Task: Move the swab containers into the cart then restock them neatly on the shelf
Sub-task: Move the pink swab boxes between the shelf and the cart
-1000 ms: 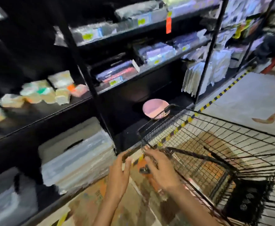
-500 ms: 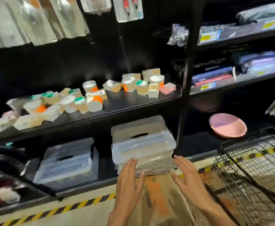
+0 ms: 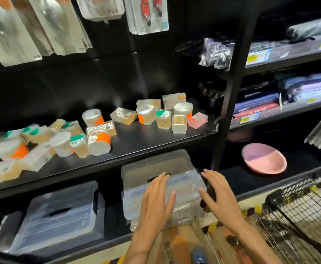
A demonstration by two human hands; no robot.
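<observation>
Both grips are wide open and holding nothing: the left hand (image 3: 156, 202) and right hand (image 3: 221, 200) hover with straight fingers spread in front of the clear plastic bin (image 3: 155, 168) on the bottom shelf. Left fingertips overlap the bin's lid in the shot, can't tell if they actually touch it; the right one sits just off its right corner.

Swab containers (image 3: 148, 115) are scattered all over the middle shelf (image 3: 146, 141) above the hands, some upright, some tipped over, in two loose bunches, left and right. A few sit right near the front edge on the left; the front strip of shelf between and ahead of the bunches is bare. Some have orange bands, some green-topped labels, but the print is too blurry to read.

A black upright post (image 3: 230, 103) ends that shelf on the right. Past it there's a pink bowl (image 3: 264, 159) on the low shelf, and packaged stuff with yellow price tags (image 3: 252, 58) higher up, unreadable. The wire cart (image 3: 298, 216) is at bottom right, just beside the right forearm. A second clear bin (image 3: 60, 216) sits to the left of the first one. Hanging blister packs (image 3: 148, 14) dangle above the swab shelf. Cardboard (image 3: 176, 242) with some faint printing lies below the hands, can't make it out.
</observation>
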